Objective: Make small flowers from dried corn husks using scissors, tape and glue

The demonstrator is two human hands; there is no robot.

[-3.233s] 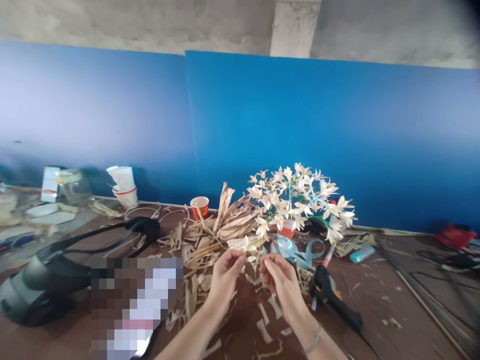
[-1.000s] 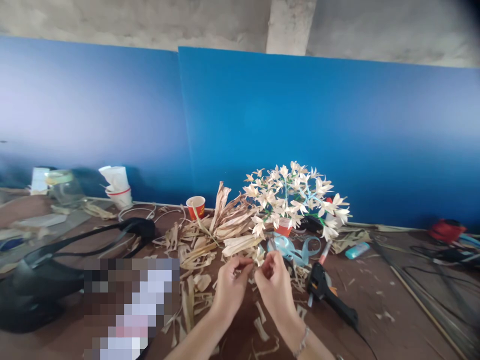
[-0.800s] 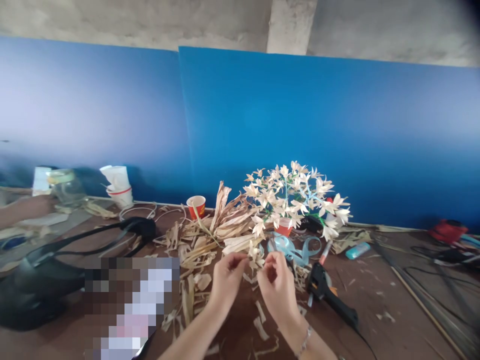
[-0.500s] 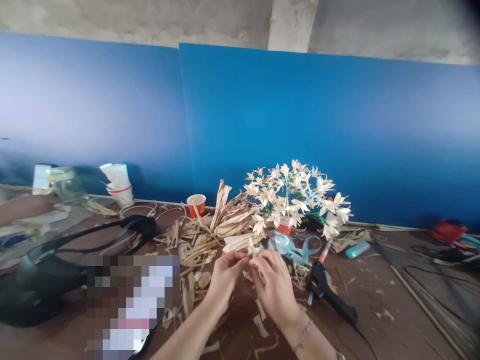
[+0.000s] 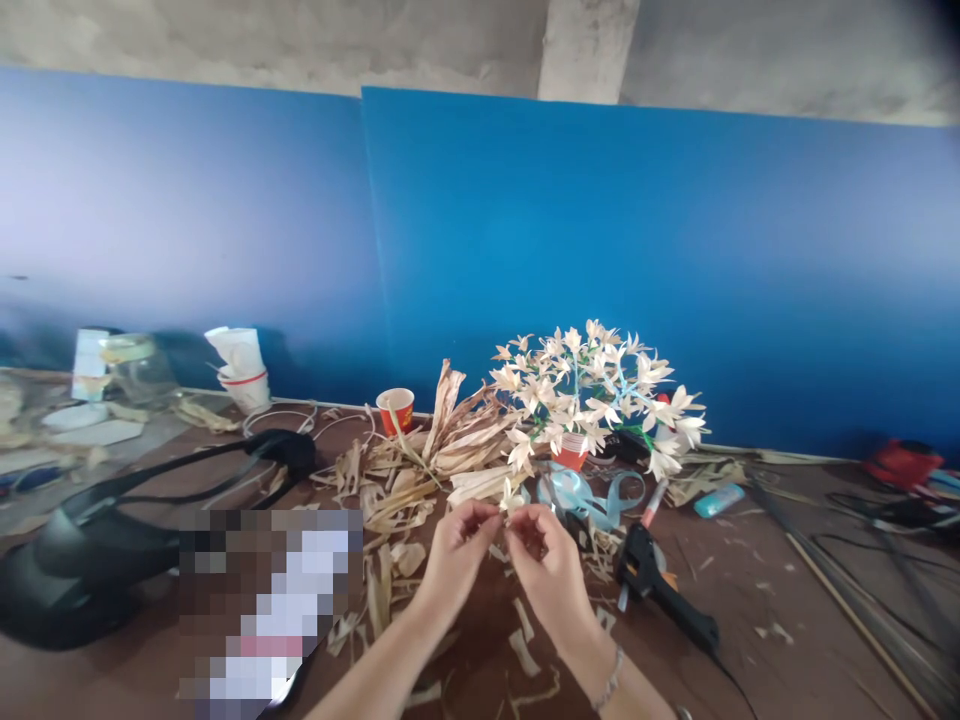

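Close together over the table, both my hands are pinched at the base of a small cream husk flower [image 5: 511, 494]. My left hand [image 5: 459, 548] grips it from the left with thumb and forefinger. From the right, my right hand [image 5: 546, 560] pinches at the same spot, its fingertips nearly meeting the left ones. The flower's petals point up above the fingertips; its lower end is hidden by them. Just behind stands a bunch of similar cream flowers [image 5: 600, 385] in a red and white paper cup [image 5: 571, 455]. Dried corn husks [image 5: 469, 430] lie behind my left hand.
A black glue gun [image 5: 660, 590] lies right of my hands, its cord trailing forward. Pale blue ribbon [image 5: 600, 497] and a turquoise object [image 5: 718, 500] are behind it. A red cup [image 5: 395, 411] stands at the back. Black headgear with straps [image 5: 82, 570] sits at left.
My right hand's fingers have curled in and drawn down toward the flower's base. The small flower now shows more fully above my fingertips. The view has shifted slightly.
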